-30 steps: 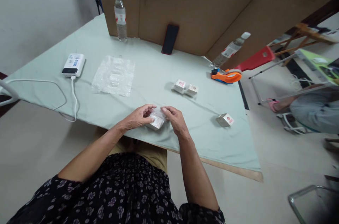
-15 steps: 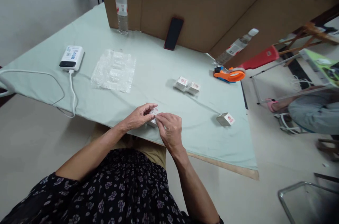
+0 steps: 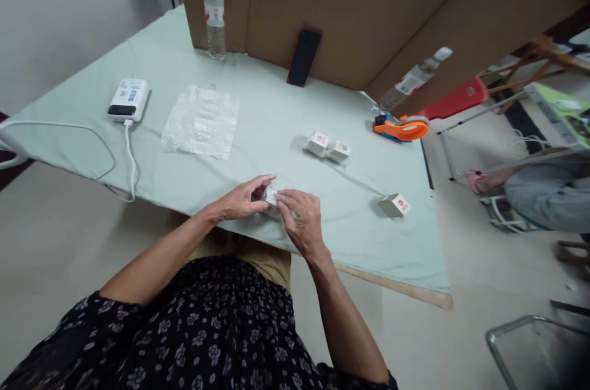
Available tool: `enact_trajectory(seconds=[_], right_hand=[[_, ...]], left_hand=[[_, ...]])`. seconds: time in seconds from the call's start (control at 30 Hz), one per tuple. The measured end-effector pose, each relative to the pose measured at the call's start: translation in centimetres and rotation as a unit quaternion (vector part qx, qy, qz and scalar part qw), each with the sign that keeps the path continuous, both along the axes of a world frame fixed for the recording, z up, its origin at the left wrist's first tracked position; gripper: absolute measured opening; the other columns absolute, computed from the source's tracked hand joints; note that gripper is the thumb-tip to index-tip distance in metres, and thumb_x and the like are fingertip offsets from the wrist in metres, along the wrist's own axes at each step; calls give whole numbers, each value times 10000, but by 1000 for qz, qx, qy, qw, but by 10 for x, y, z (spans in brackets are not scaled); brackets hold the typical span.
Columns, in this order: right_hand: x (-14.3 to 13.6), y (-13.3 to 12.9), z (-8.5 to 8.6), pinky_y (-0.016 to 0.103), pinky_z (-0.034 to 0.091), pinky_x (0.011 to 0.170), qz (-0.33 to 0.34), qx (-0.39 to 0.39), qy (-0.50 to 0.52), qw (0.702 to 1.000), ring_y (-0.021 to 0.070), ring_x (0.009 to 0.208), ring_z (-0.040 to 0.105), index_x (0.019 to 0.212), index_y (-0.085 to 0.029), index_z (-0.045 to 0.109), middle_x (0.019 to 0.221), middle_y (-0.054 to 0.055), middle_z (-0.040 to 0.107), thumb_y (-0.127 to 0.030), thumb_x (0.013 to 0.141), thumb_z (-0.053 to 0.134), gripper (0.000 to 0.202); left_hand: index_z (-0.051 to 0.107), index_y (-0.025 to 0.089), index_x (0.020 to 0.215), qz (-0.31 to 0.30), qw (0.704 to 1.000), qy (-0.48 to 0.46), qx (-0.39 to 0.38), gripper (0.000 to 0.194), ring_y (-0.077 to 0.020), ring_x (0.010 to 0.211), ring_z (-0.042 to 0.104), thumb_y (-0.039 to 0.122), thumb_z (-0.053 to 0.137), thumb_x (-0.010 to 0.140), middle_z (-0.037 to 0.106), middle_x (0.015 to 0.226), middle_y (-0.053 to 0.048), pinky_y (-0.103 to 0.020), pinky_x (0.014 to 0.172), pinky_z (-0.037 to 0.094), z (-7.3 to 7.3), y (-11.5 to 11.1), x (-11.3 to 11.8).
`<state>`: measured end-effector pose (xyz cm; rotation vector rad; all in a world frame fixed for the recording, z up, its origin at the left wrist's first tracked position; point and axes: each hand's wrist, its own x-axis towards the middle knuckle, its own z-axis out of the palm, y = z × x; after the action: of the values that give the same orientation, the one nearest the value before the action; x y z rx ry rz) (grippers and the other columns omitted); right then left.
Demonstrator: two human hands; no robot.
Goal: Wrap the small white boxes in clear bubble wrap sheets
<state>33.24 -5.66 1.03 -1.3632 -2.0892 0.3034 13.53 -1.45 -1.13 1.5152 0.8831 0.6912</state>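
Observation:
Near the table's front edge, a small white box (image 3: 271,195) with what looks like clear plastic wrap around it sits between my hands. My left hand (image 3: 243,198) curves around its left side, thumb in front and fingers behind. At its upper right, my right hand (image 3: 300,213) pinches thumb and fingers together at the wrap. Part of the box is hidden by my fingers. Two wrapped small boxes (image 3: 318,143) lie close together farther back. Another small box (image 3: 395,206) stands alone to the right.
Bubble wrap (image 3: 201,121) lies flat at left, beside a white power bank (image 3: 129,100) with a cable. An orange tape dispenser (image 3: 401,128), a phone (image 3: 304,57) and two water bottles (image 3: 215,15) stand near the cardboard panel (image 3: 350,3). A seated person's leg (image 3: 544,193) shows at right.
My right hand has shifted slightly right and its fingers now lie flatter over the box's top. More of the box shows between my hands. The view has moved a little.

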Motion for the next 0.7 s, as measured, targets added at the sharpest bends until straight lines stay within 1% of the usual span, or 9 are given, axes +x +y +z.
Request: enact_trajectory(seconds=[0.07, 0.13, 0.27, 0.37, 0.43, 0.53, 0.6, 0.63, 0.7], right_hand=[[5, 8, -2, 429, 399, 967, 15, -20, 6, 1000, 239, 1106, 643, 1102, -271, 719, 1147, 54, 738, -320, 965, 544, 228], [10, 15, -6, 435, 419, 978, 25, -35, 7, 999, 258, 1140, 633, 1144, -257, 705, 1188, 75, 723, -380, 938, 580, 270], [15, 24, -16, 437, 440, 976, 23, -45, 19, 999, 266, 1133, 640, 1158, -251, 694, 1182, 86, 724, -409, 918, 601, 302], [18, 28, -20, 425, 442, 969, 31, -52, 25, 998, 259, 1110, 650, 1137, -249, 696, 1150, 80, 735, -408, 923, 596, 284], [20, 30, -20, 421, 436, 971, 39, -46, 19, 998, 260, 1110, 647, 1143, -245, 685, 1146, 83, 733, -416, 926, 592, 291], [21, 28, -20, 447, 417, 996, 53, -30, -17, 998, 289, 1161, 607, 1230, -228, 630, 1216, 114, 691, -480, 884, 634, 428], [18, 24, -20, 467, 404, 1011, 53, -21, -46, 997, 314, 1202, 565, 1286, -208, 588, 1274, 141, 645, -509, 832, 685, 553], [17, 22, -19, 469, 402, 1011, 46, -17, -56, 997, 320, 1211, 550, 1293, -205, 582, 1293, 147, 624, -499, 814, 704, 575], [15, 21, -19, 463, 410, 997, 24, -14, -64, 998, 317, 1199, 539, 1272, -215, 600, 1307, 144, 593, -449, 798, 722, 542]], left_hand=[[380, 159, 1493, 10, 1000, -8, -25, 731, -205, 1040, 599, 277, 624, 814, 620, 1163, -101, -392, 962, 486, 0, 6, 4], [391, 152, 1480, 18, 999, -10, -35, 695, -189, 993, 592, 285, 598, 831, 620, 1092, -84, -364, 922, 491, 1, 11, 7], [453, 153, 1438, 39, 999, 33, -10, 623, -175, 905, 573, 311, 569, 847, 614, 1021, -61, -330, 861, 482, 4, 13, 13], [473, 127, 1426, 67, 995, 75, 5, 608, -179, 895, 571, 329, 541, 856, 620, 1051, -71, -324, 869, 477, 9, 8, 19], [470, 108, 1427, 85, 992, 97, 6, 611, -192, 926, 578, 331, 525, 861, 625, 1098, -86, -335, 901, 473, 13, 6, 22], [463, 94, 1431, 97, 989, 108, 0, 616, -207, 969, 589, 327, 512, 862, 630, 1143, -101, -354, 935, 473, 17, 6, 25], [467, 92, 1423, 99, 990, 101, -5, 617, -209, 975, 598, 335, 516, 859, 634, 1151, -105, -357, 937, 479, 17, 8, 25], [474, 93, 1415, 100, 990, 95, -7, 614, -208, 978, 603, 344, 522, 857, 635, 1156, -106, -357, 937, 482, 16, 9, 25], [485, 100, 1400, 104, 991, 78, -9, 612, -209, 996, 611, 366, 542, 851, 636, 1171, -111, -361, 946, 486, 11, 10, 26]])
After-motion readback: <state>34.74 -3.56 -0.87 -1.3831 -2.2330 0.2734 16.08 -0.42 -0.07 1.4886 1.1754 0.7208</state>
